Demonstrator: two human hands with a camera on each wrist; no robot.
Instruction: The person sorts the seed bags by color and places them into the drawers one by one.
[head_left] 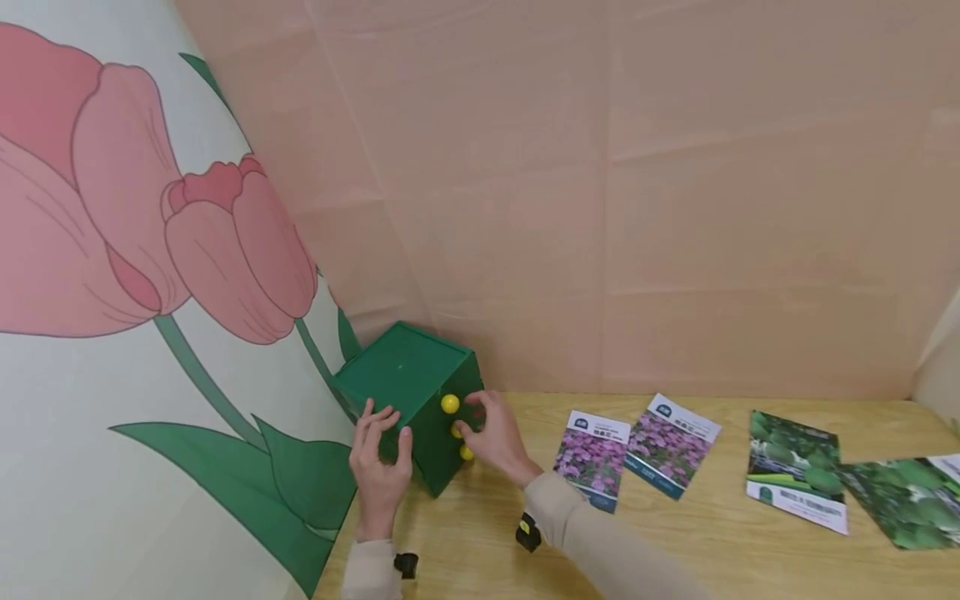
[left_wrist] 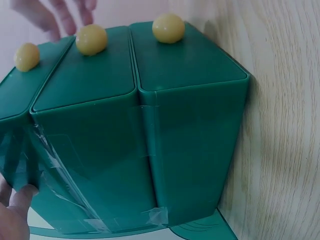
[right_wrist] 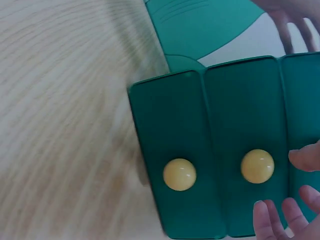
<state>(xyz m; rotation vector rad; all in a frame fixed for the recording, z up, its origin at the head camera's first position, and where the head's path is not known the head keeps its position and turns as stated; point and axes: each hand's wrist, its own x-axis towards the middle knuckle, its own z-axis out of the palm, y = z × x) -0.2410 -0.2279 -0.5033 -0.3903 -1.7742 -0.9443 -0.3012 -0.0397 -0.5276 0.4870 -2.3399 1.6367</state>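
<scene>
A green box with three drawers (head_left: 405, 367) stands in the left corner of the table. Each drawer front bears a round yellow knob, such as the upper knob (head_left: 450, 404). All three drawers look closed. My left hand (head_left: 381, 467) rests with spread fingers against the box's left side, near its top edge. Beside the drawer fronts is my right hand (head_left: 498, 437), thumb and fingers apart. In the right wrist view its fingertips hover around the upper and middle drawers, close to the middle knob (right_wrist: 257, 166), with a gap visible. The upper knob lies outside that view.
Two packets with pink flowers, the left packet (head_left: 592, 458) and the right packet (head_left: 672, 446), lie right of the box. Farther right are two green-pictured packets (head_left: 795, 467). A tulip-printed wall (head_left: 247, 383) borders the box's left; a pinkish sheet (head_left: 600, 208) hangs behind.
</scene>
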